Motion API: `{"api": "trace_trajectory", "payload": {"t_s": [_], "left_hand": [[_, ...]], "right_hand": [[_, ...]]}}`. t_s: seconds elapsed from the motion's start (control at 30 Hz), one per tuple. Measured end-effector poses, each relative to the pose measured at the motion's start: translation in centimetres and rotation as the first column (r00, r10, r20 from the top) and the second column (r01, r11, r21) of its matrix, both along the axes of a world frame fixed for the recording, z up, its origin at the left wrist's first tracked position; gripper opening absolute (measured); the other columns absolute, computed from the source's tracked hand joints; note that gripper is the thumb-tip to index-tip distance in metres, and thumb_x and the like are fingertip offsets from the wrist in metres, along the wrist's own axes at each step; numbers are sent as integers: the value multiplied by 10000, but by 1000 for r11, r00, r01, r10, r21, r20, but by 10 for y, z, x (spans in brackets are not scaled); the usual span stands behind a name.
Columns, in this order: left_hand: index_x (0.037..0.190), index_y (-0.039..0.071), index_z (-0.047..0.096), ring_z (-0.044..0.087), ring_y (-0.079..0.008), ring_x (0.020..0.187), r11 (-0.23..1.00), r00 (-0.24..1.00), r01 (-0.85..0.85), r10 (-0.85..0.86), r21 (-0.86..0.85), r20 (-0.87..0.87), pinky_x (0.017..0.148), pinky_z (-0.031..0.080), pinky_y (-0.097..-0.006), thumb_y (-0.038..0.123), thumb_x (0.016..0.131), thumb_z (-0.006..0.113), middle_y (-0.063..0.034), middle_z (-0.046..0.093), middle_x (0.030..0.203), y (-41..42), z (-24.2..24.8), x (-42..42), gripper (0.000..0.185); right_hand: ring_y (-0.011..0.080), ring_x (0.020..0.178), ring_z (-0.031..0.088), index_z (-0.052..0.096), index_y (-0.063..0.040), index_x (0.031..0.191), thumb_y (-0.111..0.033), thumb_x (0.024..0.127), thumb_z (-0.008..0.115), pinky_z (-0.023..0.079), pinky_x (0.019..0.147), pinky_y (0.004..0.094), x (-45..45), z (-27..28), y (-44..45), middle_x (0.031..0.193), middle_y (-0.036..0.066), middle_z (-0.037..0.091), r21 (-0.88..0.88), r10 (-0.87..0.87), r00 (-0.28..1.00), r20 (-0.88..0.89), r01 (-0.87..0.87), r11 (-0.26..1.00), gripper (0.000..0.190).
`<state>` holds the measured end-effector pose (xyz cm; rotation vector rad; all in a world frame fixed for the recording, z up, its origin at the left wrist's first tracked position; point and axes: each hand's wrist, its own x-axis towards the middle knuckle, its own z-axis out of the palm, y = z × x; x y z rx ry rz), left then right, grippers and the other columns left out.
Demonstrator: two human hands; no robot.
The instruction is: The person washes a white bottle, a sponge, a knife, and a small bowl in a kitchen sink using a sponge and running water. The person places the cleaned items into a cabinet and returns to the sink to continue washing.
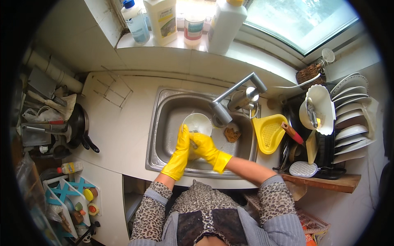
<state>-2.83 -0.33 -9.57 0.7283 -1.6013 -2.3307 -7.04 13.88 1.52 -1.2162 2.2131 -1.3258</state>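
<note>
Both my hands wear yellow rubber gloves and meet over the stainless steel sink [163, 144]. My left hand [181, 144] grips the near left rim of a white bowl [198, 121], which is tilted, its inside showing. My right hand [207, 147] curls at the bowl's near side, fingers closed around a small greyish item [193, 143]; gloves hide most of it, and I cannot tell what it is. The grey faucet [221, 113] reaches over the basin just right of the bowl. A crumpled brown piece [232, 135] lies on the basin floor near the drain.
A yellow strainer basket [271, 133] hangs at the sink's right edge. Beyond it, a dish rack holds white plates [352, 113] and a scalloped white container [320, 107] with utensils. A wire rack [112, 89] and black pans [80, 129] are left. Bottles [161, 23] line the windowsill.
</note>
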Motion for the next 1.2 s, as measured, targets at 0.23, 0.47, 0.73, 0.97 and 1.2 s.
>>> {"api": "trace_trajectory", "payload": {"t_s": [0.23, 0.47, 0.73, 0.97, 1.2], "left_hand": [[1413, 26, 586, 651, -197, 1104, 994, 993, 105, -105, 5, 62, 949, 533, -343, 482, 1085, 547, -122, 685, 1249, -27, 13, 9, 563], [1419, 7, 585, 638, -217, 1160, 937, 926, 349, -349, 30, 146, 996, 509, -350, 481, 1087, 540, -139, 680, 1283, -38, 58, 23, 581], [1425, -15, 585, 624, -240, 1223, 912, 903, 389, -405, 127, 145, 1049, 482, -359, 481, 1089, 531, -158, 674, 1322, -52, 45, -16, 601], [1384, -5, 615, 626, -263, 1208, 948, 994, 90, -68, -305, 82, 1071, 462, -365, 517, 1085, 523, -139, 679, 1296, -19, 41, -13, 609], [1430, 11, 593, 634, -229, 1200, 843, 798, 538, -503, -16, 331, 1030, 502, -364, 451, 1081, 555, -142, 684, 1306, -52, 67, -10, 563]], "right_hand": [[361, 1187, 658, 711, -116, 1275, -42, 842, 703, 526, 1034, 418, -56, -11, 27, 1302, 149, 693, 131, 308, 924, -226, -284, 950, 439], [303, 1373, 549, 612, -138, 1407, -136, 968, 596, 407, 1196, 433, -89, 0, 24, 1454, 109, 604, 427, 711, 509, -485, -572, 701, 439], [168, 1079, 622, 650, -81, 1209, -228, 1062, 591, 508, 981, 322, -119, -25, 25, 1164, 70, 666, 83, 361, 933, 5, -360, 929, 216], [273, 938, 706, 724, -61, 1209, -103, 977, 608, 545, 839, 386, 32, -5, -31, 1033, 117, 752, 99, -416, 852, 317, 407, 908, 264], [210, 1079, 657, 714, -44, 1212, -213, 986, 719, 529, 939, 333, -81, -21, 47, 1151, 105, 722, 103, 338, 941, -24, -334, 937, 282]]}}
